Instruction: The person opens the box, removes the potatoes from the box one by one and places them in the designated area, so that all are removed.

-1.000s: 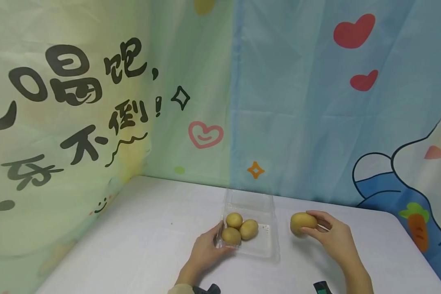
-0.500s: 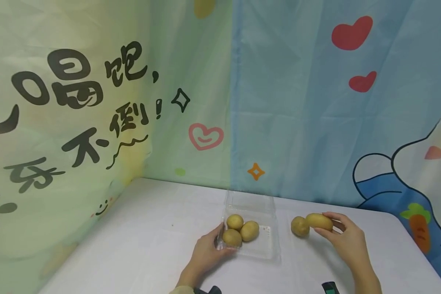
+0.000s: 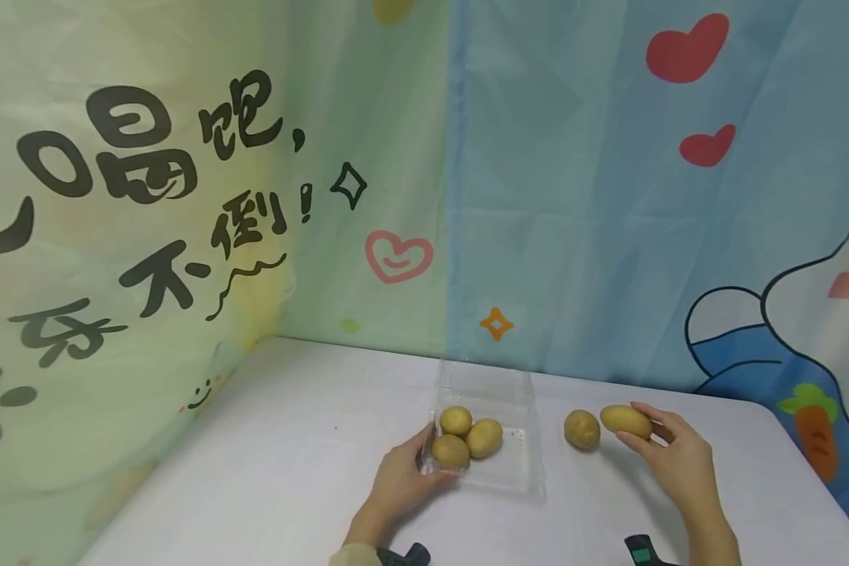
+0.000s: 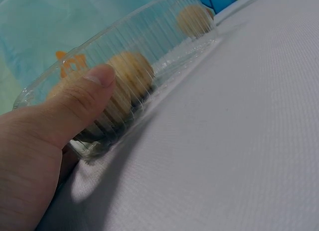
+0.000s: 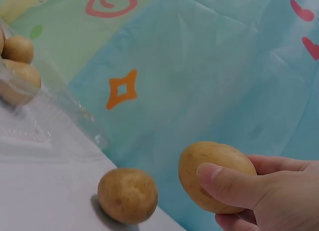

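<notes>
A clear plastic box (image 3: 512,472) with its lid laid back stands on the table, three potatoes (image 3: 484,438) grouped in its left half. My left hand (image 3: 405,481) grips the box's near left corner; in the left wrist view the thumb (image 4: 82,104) presses its ribbed wall. To the right of the box, my right hand (image 3: 679,457) pinches a potato (image 3: 626,421) between thumb and fingers, held above the table. Another potato (image 3: 582,430) lies on the table just left of the held one, with a small gap visible between them in the right wrist view.
The white table (image 3: 269,472) ends at the back against a printed cloth backdrop (image 3: 573,196). Along the box's far side, the raised clear lid (image 3: 486,381) leans close to the backdrop. Dark wrist straps (image 3: 640,550) show at the bottom edge.
My right hand has moved right with its potato, uncovering the other potato on the table. The left hand keeps its grip on the box.
</notes>
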A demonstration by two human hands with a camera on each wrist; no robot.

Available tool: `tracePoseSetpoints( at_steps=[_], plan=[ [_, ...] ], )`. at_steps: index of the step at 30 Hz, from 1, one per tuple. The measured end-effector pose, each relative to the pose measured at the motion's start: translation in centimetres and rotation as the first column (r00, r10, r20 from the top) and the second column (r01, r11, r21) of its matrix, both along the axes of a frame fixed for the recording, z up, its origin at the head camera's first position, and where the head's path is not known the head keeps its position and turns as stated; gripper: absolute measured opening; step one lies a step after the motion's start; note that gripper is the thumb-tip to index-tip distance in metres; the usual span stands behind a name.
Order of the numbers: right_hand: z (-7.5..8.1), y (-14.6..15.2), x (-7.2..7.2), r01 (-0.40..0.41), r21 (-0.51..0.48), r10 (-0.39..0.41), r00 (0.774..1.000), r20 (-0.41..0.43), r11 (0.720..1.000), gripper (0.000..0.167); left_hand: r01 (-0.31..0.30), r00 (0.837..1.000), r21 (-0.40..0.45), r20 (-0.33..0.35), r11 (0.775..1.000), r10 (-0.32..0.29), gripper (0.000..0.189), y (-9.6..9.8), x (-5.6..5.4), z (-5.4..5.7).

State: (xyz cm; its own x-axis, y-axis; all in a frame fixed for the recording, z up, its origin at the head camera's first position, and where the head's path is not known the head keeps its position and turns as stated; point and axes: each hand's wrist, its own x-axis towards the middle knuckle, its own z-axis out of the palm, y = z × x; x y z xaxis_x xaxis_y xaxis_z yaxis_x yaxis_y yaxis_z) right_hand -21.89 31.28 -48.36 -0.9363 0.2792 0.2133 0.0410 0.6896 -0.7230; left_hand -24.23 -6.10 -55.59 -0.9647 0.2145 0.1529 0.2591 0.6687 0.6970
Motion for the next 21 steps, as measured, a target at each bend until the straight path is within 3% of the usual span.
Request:
tracePoseSetpoints(
  at_steps=[8, 15, 21],
  plan=[
    [-1.0, 0.8, 0.1, 0.036, -0.046, -0.029, 0.99, 0.138, 0.998, 0.069, 0.006, 1.0, 0.014, 0.015, 1.0, -0.007, 0.095, 0.0, 0.1, 0.3],
    [-1.7, 1.1, -0.2, 0.055, -0.064, -0.044, 0.986, 0.16, 0.996, 0.075, 0.001, 1.0, 0.011, 0.026, 1.0, -0.002, 0.095, 0.0, 0.1, 0.3],
    [-2.2, 1.1, -0.4, 0.088, -0.06, -0.078, 0.985, 0.157, 0.994, 0.071, 0.006, 1.0, 0.012, 0.02, 1.0, -0.006, 0.094, -0.1, 0.2, 0.5]
  ],
)
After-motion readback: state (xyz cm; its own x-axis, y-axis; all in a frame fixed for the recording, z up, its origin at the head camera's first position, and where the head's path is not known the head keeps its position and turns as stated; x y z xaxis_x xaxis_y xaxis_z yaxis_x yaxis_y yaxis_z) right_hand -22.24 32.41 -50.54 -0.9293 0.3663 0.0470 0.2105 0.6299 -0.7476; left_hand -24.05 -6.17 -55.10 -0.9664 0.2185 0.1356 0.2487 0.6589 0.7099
